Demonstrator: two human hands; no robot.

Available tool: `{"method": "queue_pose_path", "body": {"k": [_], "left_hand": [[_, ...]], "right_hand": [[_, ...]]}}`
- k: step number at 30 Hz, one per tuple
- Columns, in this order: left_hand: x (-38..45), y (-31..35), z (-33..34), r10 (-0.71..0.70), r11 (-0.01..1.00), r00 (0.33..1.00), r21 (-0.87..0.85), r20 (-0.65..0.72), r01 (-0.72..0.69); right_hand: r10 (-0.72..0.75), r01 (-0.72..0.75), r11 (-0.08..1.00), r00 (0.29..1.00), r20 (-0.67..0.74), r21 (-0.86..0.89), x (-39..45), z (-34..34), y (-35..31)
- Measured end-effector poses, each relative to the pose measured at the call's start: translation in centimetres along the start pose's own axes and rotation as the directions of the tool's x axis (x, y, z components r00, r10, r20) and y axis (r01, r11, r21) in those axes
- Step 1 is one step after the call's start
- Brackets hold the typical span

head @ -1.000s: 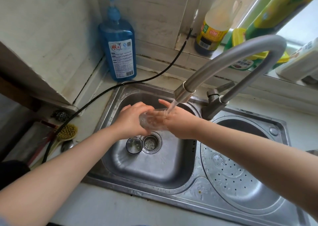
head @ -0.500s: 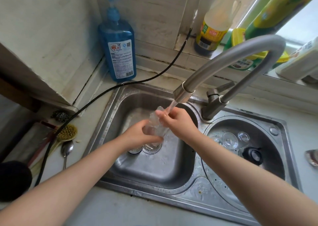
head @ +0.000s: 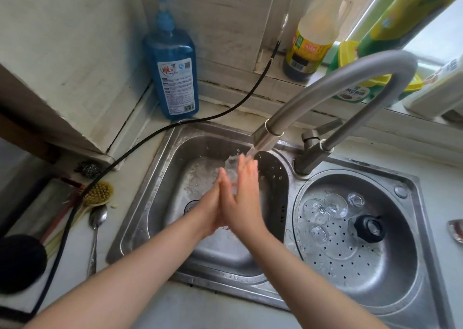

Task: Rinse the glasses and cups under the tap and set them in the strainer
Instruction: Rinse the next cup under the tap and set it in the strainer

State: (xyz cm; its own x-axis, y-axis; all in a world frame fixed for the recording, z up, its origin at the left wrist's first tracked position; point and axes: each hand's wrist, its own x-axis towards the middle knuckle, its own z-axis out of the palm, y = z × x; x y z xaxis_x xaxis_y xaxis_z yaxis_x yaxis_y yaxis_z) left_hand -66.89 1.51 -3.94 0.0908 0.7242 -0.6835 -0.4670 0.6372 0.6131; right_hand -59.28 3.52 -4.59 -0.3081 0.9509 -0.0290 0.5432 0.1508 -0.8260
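Nearest the camera, both forearms reach over the sink's front rim (head: 220,282) into the left basin. The left hand (head: 213,208) and right hand (head: 244,198) stand with fingers straight, palms facing, pressing a clear glass (head: 231,169) between them, probably so it can be rolled under the stream. The glass sits directly under the tap spout (head: 265,135), water running onto it and over the right fingertips (head: 246,162). To the right, the round perforated strainer (head: 390,273) holds several clear glasses (head: 330,209) lying near its far left side, and a black lid (head: 370,228) beside them. Further back, a blue soap dispenser (head: 171,73) stands in the corner.
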Motion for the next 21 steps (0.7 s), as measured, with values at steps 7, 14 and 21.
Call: {"method": "queue_pose_path", "body": {"k": [7, 14, 21], "left_hand": [[-0.3, 1.2, 0.4, 0.045, 0.998, 0.999, 0.038, 0.021, -0.046], [-0.8, 0.8, -0.2, -0.010, 0.999, 0.999, -0.052, 0.042, 0.012], [-1.1, 1.9, -1.5, -0.157, 0.864, 0.940, -0.419, 0.305, 0.280]], "right_hand": [[0.242, -0.241, 0.953, 0.970, 0.016, 0.182, 4.1, -1.7, 0.5], [0.327, -0.329, 0.910, 0.944, 0.053, 0.251, 4.2, -2.1, -0.3], [0.248, -0.255, 0.897, 0.967, 0.064, 0.361, 4.8, -3.5, -0.7]]}}
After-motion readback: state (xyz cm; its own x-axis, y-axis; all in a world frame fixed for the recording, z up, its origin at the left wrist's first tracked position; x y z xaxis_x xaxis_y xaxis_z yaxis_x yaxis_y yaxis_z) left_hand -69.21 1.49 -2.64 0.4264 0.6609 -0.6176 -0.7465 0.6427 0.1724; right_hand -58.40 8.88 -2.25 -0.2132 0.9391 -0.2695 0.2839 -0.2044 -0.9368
